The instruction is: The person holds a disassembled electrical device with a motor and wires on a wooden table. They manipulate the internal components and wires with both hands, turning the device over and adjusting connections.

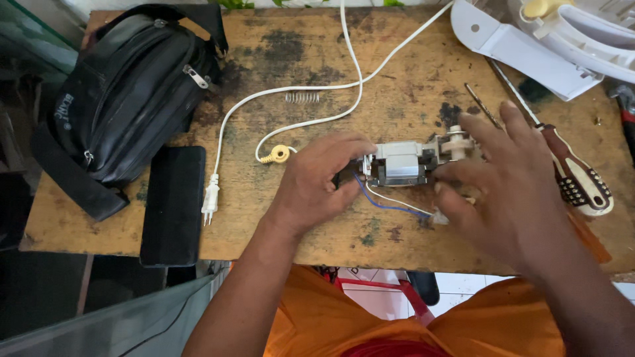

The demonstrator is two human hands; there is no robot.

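Observation:
A small grey electric motor (pixel 401 163) with a white plastic gear end lies on the worn wooden table (pixel 397 79). Blue and white wires (pixel 390 205) trail from it toward me. My left hand (pixel 316 182) grips the motor's left end with curled fingers. Over its right end, my right hand (pixel 509 178) holds it by the fingertips near the white gear (pixel 456 142).
A black bag (pixel 126 92) and a black phone (pixel 173 205) lie at the left. A white power cord with plug (pixel 210 198) loops across the middle, beside a small metal spring (pixel 302 97). A screwdriver (pixel 575 175) and a white appliance housing (pixel 529 39) sit at the right.

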